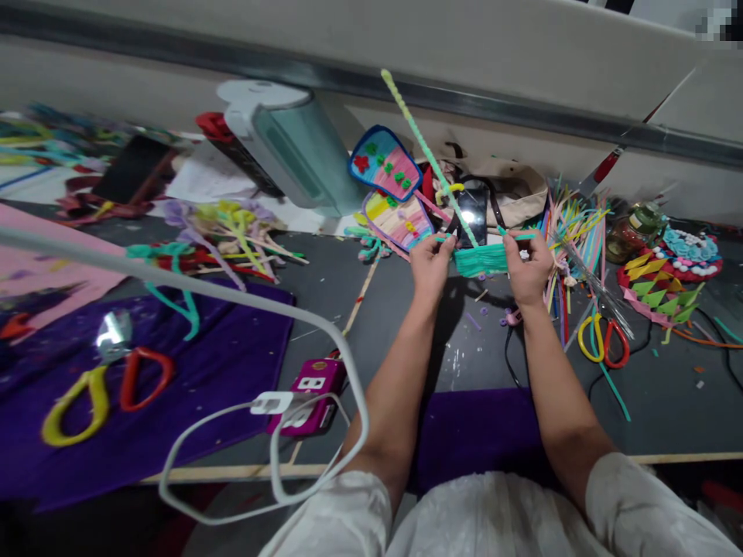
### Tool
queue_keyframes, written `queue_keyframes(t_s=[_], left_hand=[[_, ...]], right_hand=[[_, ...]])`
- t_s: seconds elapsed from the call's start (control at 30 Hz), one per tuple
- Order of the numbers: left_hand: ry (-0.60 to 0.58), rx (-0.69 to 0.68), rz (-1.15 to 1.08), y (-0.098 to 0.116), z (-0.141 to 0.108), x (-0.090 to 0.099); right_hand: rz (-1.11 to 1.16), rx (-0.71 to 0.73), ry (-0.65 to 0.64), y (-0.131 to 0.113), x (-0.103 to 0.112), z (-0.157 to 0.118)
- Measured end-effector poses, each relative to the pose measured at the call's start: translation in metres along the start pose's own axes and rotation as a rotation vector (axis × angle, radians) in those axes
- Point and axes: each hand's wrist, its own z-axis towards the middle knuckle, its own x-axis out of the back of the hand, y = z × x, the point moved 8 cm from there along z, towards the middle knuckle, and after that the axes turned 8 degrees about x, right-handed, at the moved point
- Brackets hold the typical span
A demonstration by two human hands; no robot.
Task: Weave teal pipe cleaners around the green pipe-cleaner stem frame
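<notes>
A flat teal panel of pipe cleaners (pixel 481 261) is stretched level between my two hands above the grey table. My left hand (pixel 431 265) pinches its left end, and my right hand (pixel 529 267) pinches the right end. From the panel's top edge a long fuzzy stem (pixel 426 147), green turning yellow at its tip, rises up and to the left. Just beyond my left hand are a striped pastel piece (pixel 398 220) and a blue-edged pink piece with green and red flowers (pixel 386 164).
Yellow-and-red scissors (pixel 74 410) lie on purple cloth (pixel 232 363) at left; another pair (pixel 618 344) lies at right. A white cable (pixel 244 298) arches past a magenta power strip (pixel 316 387). Behind stand a pale blue-green container (pixel 313 151) and pipe-cleaner bundles (pixel 580 228).
</notes>
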Motion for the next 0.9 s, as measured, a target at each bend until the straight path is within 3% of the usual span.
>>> queue_keyframes(t_s=[0.1,0.23,0.33,0.43,0.63,0.8,0.9], left_hand=[[-0.106,0.201,-0.229,-0.012,0.005,-0.003],[-0.262,0.413,-0.387,-0.022,0.002,-0.012],[-0.355,0.509,-0.468,-0.025,-0.003,-0.020],[-0.367,0.544,-0.505,-0.028,-0.005,-0.024],[-0.177,0.483,-0.490,-0.038,0.000,-0.024],[0.132,0.212,-0.388,-0.034,0.002,-0.004],[0.246,0.005,-0.223,-0.022,0.002,0.009]], right_hand=[[0.095,-0.149,0.045,0.024,0.006,0.002],[0.174,-0.220,0.077,0.046,0.010,0.003],[0.181,-0.248,0.089,0.055,0.012,0.003],[0.193,-0.267,0.092,0.059,0.011,0.002],[0.193,-0.228,0.119,0.046,0.010,0.002],[0.108,-0.168,0.079,0.025,0.006,-0.001],[0.045,-0.085,0.032,0.007,0.000,-0.003]])
